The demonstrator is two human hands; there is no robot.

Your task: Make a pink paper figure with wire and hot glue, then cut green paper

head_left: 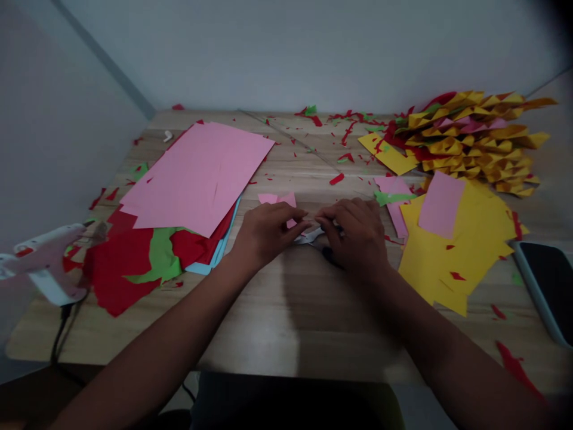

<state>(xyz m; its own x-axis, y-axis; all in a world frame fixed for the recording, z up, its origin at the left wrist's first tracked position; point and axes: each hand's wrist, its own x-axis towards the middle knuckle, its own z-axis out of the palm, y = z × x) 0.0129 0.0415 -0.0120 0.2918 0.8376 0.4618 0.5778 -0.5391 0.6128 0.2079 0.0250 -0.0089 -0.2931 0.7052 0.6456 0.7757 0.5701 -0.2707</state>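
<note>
1. Both my hands meet at the middle of the table (286,322). My left hand (264,230) is curled, fingers narrow, pinching the small pink piece (278,199), which pokes out at its 12 o'clock side.

2. My right hand (356,233) is closed over the other end of the same work, knuckles up. Something pale and shiny, plus a dark bit, shows under it. It could be scissors (313,236), but the hand hides too much for me to be sure.

3. So the pink piece sits between my thumbs, touching both hands, flat against the wood. To do this well, I'd keep it pressed down and line up the edges before I firm anything.

4. I'd judge the fingertips should run along the line, not lift. A small piece slips easily.

5. At 10 o'clock lies the big pink sheet (199,176) on top of red, green and blue sheets. It is well apart, so no snagging there.

6. At 3 o'clock is the yellow stack (461,257) with a pink square (441,204) on it, near my right wrist. I'd watch that my forearm doesn't drag it.

7. At 1 o'clock is the heap of folded pieces (474,140), mostly yellow.

8. The glue gun (45,263) sits at 9 o'clock and the phone (548,280) at 4 o'clock, both clear of me.

9. Red scraps (336,178) litter the far side. I'd keep them out from under the paper.
</note>
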